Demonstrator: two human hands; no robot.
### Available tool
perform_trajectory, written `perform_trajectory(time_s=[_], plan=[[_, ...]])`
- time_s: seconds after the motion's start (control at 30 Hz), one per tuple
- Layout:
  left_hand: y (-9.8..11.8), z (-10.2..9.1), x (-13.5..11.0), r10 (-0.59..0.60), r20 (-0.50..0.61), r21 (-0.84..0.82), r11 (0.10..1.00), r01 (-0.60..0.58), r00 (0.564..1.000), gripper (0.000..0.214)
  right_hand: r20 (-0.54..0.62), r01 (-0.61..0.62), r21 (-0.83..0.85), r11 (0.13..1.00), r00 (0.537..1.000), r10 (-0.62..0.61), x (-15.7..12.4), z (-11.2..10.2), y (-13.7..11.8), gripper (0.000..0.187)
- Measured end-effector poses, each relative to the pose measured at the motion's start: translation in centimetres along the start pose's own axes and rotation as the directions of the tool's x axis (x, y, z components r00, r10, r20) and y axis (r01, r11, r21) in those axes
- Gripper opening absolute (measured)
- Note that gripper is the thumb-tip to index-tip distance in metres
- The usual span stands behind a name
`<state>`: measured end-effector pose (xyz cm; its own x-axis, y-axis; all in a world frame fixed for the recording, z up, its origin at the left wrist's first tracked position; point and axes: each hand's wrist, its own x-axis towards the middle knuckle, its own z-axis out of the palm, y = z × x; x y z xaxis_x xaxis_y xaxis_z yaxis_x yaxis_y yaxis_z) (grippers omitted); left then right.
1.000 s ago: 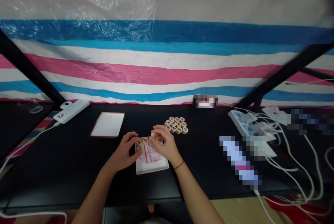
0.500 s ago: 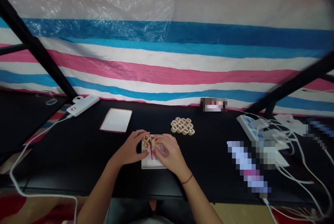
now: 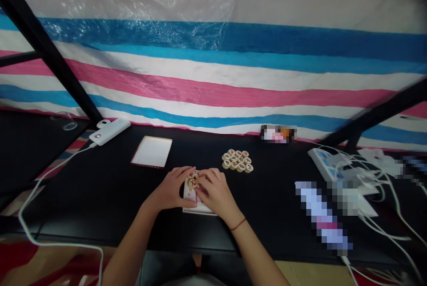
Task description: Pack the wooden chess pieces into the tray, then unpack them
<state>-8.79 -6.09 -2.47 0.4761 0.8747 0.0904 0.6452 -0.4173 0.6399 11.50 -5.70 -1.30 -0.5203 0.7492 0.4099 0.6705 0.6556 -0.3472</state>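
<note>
A small white box with red lines lies on the black table in front of me. Round wooden chess pieces with red marks sit at its far end. My left hand rests on the box's left side with its fingers stretched toward those pieces. My right hand lies over the box's right part, fingers curled down onto it and close to the pieces. Whether either hand pinches a piece is hidden. A cluster of several more wooden pieces lies beyond my right hand.
A white lid or tray lies at the back left, with a white power bank and its cable farther left. A power strip with tangled white cables fills the right side. A striped tarp hangs behind the table.
Both hands have closed in over the box, covering most of it. My right hand came down from holding a piece above the far edge. The view has shifted a little to the left.
</note>
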Motion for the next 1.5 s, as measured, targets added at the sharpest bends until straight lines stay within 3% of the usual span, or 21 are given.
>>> perform_trajectory(time_s=[0.27,0.4,0.5,0.6,0.7,0.83,1.07,1.5], plan=[[-0.2,0.6,0.0,-0.029,-0.026,0.081,0.996,0.031,0.999,0.085,0.008,0.046,-0.026,0.999,0.999,-0.046,0.8,0.5,0.3,0.013],[-0.2,1.0,0.5,-0.052,-0.069,0.149,0.987,0.062,0.996,0.079,-0.043,0.054,0.048,0.997,0.998,-0.052,0.8,-0.2,1.2,0.015],[-0.1,1.0,1.4,-0.07,-0.083,0.173,0.981,0.084,0.994,0.077,-0.189,-0.017,0.137,0.99,0.981,0.043,1.4,-1.4,4.1,0.013],[-0.1,0.8,2.5,-0.087,-0.081,0.165,0.981,0.1,0.993,0.079,-0.266,-0.24,0.076,0.968,0.931,0.252,2.7,-2.9,8.4,0.019],[-0.3,0.6,3.4,-0.102,-0.079,0.138,0.984,0.112,0.992,0.084,-0.081,-0.456,-0.046,0.889,0.888,0.452,4.3,-4.2,12.0,0.028],[-0.6,0.5,4.1,-0.111,-0.091,0.126,0.984,0.122,0.99,0.088,0.133,-0.433,-0.105,0.895,0.886,0.444,5.9,-5.0,13.7,0.021],[-0.4,0.5,4.1,-0.109,-0.099,0.138,0.983,0.122,0.989,0.085,0.255,-0.423,-0.112,0.899,0.862,0.437,6.8,-5.3,13.5,0.015],[-0.7,0.8,4.0,-0.1,-0.134,0.116,0.986,0.116,0.986,0.079,0.398,-0.446,-0.189,0.875,0.78,0.483,7.5,-6.2,14.2,0.03]])
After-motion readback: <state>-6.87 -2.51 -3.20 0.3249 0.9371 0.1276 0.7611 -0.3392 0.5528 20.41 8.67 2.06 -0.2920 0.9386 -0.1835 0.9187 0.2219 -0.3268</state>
